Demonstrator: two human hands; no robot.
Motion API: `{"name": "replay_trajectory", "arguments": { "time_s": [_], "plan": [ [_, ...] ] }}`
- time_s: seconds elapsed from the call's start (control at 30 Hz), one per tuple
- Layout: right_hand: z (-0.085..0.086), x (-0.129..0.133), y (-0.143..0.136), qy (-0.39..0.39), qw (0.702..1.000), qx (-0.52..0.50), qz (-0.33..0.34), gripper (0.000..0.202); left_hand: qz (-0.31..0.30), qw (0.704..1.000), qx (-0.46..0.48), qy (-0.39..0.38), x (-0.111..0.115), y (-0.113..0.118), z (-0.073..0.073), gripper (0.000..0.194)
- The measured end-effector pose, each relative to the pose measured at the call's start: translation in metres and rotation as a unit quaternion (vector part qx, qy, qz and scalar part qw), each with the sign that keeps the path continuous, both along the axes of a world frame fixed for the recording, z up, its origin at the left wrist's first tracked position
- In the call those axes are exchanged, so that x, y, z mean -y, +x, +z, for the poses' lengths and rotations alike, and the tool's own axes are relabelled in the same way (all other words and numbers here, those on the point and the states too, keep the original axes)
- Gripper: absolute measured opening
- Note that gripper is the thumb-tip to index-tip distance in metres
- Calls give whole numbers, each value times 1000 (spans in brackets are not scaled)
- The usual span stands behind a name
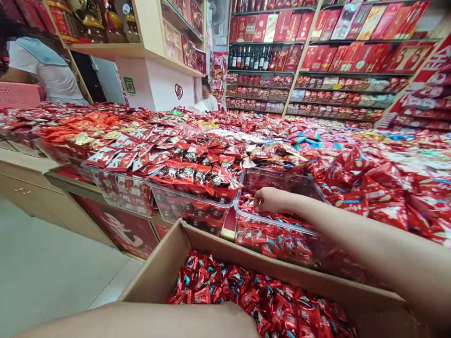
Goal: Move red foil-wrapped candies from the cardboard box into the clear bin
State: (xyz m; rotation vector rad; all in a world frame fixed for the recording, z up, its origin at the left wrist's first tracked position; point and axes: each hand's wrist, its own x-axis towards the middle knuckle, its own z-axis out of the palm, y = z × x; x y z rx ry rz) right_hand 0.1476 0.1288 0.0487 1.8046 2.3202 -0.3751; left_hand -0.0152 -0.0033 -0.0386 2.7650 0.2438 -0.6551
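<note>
My right hand [268, 201] reaches into a clear plastic bin [278, 223] partly filled with red-wrapped candies [269, 241]. Its fingers are curled and closed at the bin's left side, touching the wrappers; whatever they hold is hidden. Along the bottom edge my left forearm lies across an open cardboard box [207, 241], while the left hand itself is out of sight. Inside this box is a heap of small red candies [225, 281] with blue and black marks. The box stands right against the front of the bin.
To the left, another clear bin [190, 206] is heaped with red-and-black packets. More piled sweets [373, 188] cover the counter to the right. Shelves [299, 70] with boxes and bottles line the back. A person [56, 70] stands at the far left beside a pink basket [19, 95].
</note>
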Motion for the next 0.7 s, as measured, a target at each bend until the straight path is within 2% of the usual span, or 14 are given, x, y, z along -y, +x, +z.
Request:
{"name": "replay_trajectory", "arguments": {
  "time_s": [0.1,0.13,0.2,0.27,0.33,0.4,0.43,0.5,0.57,0.63,0.7],
  "plan": [
    [3,-4,4,60,998,11,-1,9,27,998,38,-49,-5,3,5,16],
    [6,-5,5,82,997,11,0,9,52,994,58,-82,-6,5,6,18],
    [17,-2,6,122,992,10,3,12,145,970,107,-160,-8,11,7,24],
    [35,11,6,164,986,8,8,17,279,918,148,-239,-7,16,8,31],
    [53,37,6,222,975,-13,31,21,396,840,177,-326,-6,20,12,35],
    [64,74,8,286,952,-74,80,20,445,766,209,-415,-5,22,20,34],
    [64,95,10,296,944,-115,93,18,454,736,232,-446,-5,22,24,34],
    [51,132,16,247,948,-181,85,18,455,698,266,-484,-5,21,32,38],
    [23,159,24,143,962,-231,38,20,459,677,279,-504,-5,21,36,42],
    [-6,174,31,41,958,-285,-7,22,464,665,289,-509,-4,21,38,41],
    [-26,178,37,-16,936,-350,-26,21,470,658,310,-501,-3,23,36,36]
  ]
}}
